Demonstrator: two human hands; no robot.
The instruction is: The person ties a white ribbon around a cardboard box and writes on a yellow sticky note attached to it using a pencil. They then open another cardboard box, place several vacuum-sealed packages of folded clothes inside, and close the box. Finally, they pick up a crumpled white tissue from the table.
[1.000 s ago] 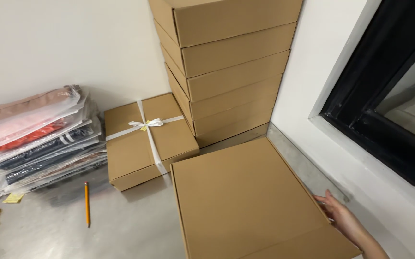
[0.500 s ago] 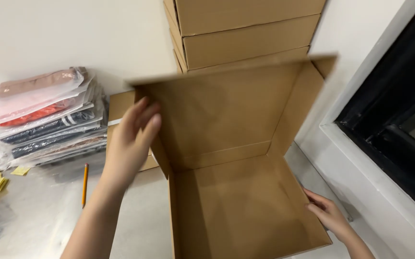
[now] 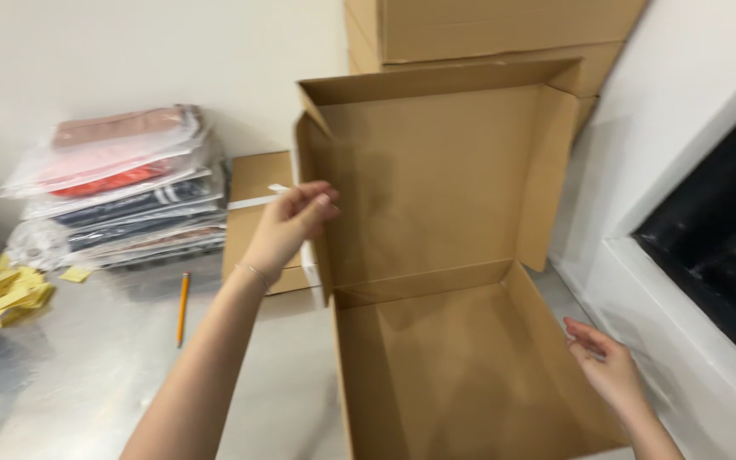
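A flat brown cardboard box (image 3: 461, 375) lies open on the grey table, its lid (image 3: 436, 179) standing upright toward the wall. My left hand (image 3: 287, 226) rests at the lid's left side flap, fingers loosely curled against its edge. At the outer right wall of the box base my right hand (image 3: 610, 362) touches the cardboard with fingers apart. The inside of the box is bare.
Behind the lid rises a stack of closed cardboard boxes (image 3: 487, 34). A smaller box tied with white ribbon (image 3: 257, 213) sits left of it, beside a pile of bagged clothes (image 3: 121, 183). A pencil (image 3: 182, 307) and yellow strips (image 3: 6, 294) lie at left. A dark window (image 3: 717, 247) is at right.
The box was closed a second ago; its lid has since been swung up to upright. My left hand came in and moved along the lid's left edge. The view shifted slightly.
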